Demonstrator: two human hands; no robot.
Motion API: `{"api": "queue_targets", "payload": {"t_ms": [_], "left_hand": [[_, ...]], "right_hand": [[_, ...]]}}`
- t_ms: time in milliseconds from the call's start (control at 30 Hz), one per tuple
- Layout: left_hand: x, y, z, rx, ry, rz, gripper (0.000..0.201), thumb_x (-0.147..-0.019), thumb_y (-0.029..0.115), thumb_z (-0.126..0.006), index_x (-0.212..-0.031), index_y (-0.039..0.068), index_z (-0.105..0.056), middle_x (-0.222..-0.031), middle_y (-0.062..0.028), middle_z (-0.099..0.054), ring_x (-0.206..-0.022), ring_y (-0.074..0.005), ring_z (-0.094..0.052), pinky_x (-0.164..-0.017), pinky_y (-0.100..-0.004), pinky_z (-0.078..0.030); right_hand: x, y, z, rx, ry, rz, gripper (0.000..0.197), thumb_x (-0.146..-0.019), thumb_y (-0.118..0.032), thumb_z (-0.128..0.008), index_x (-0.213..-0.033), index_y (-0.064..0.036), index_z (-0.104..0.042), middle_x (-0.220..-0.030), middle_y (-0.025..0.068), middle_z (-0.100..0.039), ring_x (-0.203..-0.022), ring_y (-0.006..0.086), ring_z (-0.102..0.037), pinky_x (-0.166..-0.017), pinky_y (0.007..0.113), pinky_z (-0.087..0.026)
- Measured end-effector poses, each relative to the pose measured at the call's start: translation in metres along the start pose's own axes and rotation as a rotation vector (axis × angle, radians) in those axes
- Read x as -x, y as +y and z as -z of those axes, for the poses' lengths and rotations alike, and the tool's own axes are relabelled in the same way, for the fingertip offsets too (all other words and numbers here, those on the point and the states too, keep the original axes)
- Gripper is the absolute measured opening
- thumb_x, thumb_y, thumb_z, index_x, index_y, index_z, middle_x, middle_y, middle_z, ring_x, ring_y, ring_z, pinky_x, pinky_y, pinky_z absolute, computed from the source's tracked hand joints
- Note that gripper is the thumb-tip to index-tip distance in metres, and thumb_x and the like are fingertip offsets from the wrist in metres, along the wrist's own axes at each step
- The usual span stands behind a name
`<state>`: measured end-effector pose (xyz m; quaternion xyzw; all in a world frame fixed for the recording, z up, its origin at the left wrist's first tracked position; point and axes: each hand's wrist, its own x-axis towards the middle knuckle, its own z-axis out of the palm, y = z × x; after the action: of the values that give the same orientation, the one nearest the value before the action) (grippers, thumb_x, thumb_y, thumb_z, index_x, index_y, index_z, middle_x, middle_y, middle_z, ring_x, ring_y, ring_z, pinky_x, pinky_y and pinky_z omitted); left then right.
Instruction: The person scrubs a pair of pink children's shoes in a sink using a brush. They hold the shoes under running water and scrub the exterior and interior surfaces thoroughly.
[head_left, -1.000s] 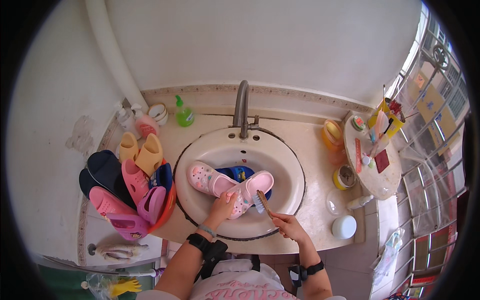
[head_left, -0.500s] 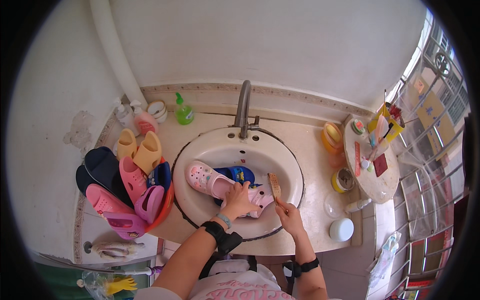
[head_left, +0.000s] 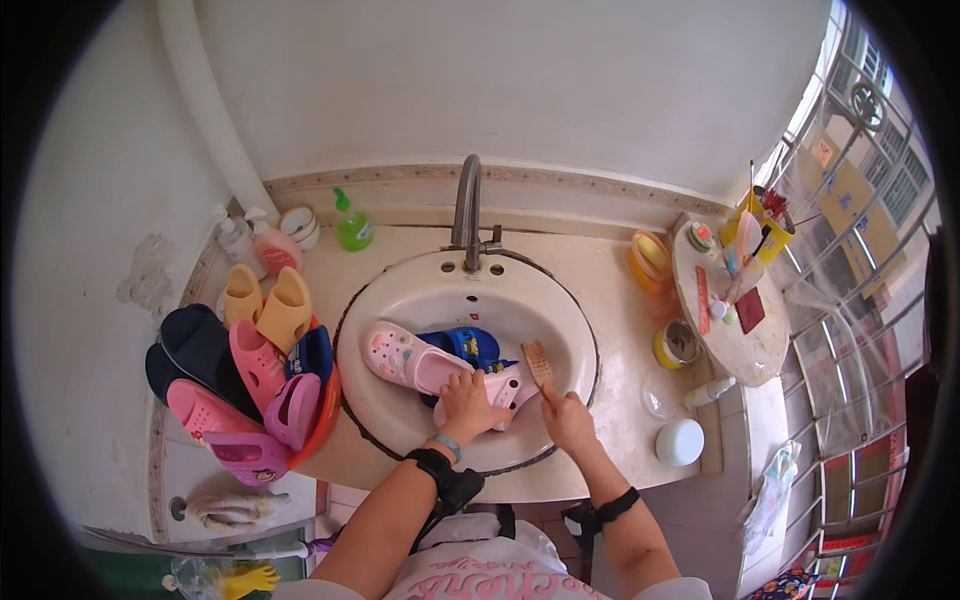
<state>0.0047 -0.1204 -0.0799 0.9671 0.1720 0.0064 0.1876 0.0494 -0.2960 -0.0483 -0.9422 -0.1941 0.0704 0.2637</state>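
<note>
In the white sink basin lie a pink clog with small charms, a second pink clog, and a blue clog partly behind them. My left hand rests closed over the second pink clog, its fingers curled on the upper and its thumb toward the right. Much of that shoe is hidden under the hand. My right hand grips the handle of a wooden scrub brush, the brush head pointing up and left beside the second clog's right end.
A curved faucet stands behind the basin. Left of it an orange-red tub is heaped with several slippers and clogs. A green pump bottle, an orange container, a yellow tin and a pale blue jar stand on the counter.
The brush head has tilted further left in my right hand, and that hand has come slightly up. My left hand's fingers have shifted on the pink clog. The whole view has moved a little.
</note>
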Motion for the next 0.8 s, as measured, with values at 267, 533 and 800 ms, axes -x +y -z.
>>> {"api": "queue_targets", "payload": {"t_ms": [267, 533, 800], "left_hand": [[0.001, 0.001, 0.003, 0.004, -0.008, 0.018, 0.073, -0.05, 0.046, -0.074, -0.104, 0.003, -0.05, -0.106, -0.0143, -0.051, -0.102, -0.03, -0.044, -0.081, -0.0443, -0.036], [0.0, 0.003, 0.018, 0.089, 0.011, 0.107, 0.07, -0.051, 0.042, -0.071, -0.105, 0.003, -0.051, -0.105, -0.0152, -0.052, -0.103, -0.0311, -0.045, -0.083, -0.046, -0.038], [0.003, -0.008, 0.03, 0.21, 0.077, 0.145, 0.067, -0.052, 0.039, -0.071, -0.103, 0.001, -0.051, -0.108, -0.0184, -0.052, -0.106, -0.0324, -0.046, -0.088, -0.0422, -0.039]], "right_hand": [[0.024, -0.023, -0.014, -0.074, -0.023, 0.082, 0.028, -0.081, -0.018, -0.054, -0.108, -0.0098, -0.057, -0.071, 0.0245, -0.054, -0.067, 0.0407, -0.056, -0.064, 0.045, -0.047], [-0.004, 0.014, 0.008, -0.311, 0.05, -0.073, 0.029, -0.082, -0.016, -0.052, -0.108, -0.0056, -0.059, -0.074, 0.0237, -0.059, -0.069, 0.0367, -0.058, -0.064, 0.041, -0.046], [-0.022, 0.014, -0.005, -0.345, 0.173, 0.025, 0.031, -0.083, -0.016, -0.055, -0.11, -0.0016, -0.058, -0.069, 0.0152, -0.058, -0.054, 0.0239, -0.056, -0.056, 0.033, -0.045]]}}
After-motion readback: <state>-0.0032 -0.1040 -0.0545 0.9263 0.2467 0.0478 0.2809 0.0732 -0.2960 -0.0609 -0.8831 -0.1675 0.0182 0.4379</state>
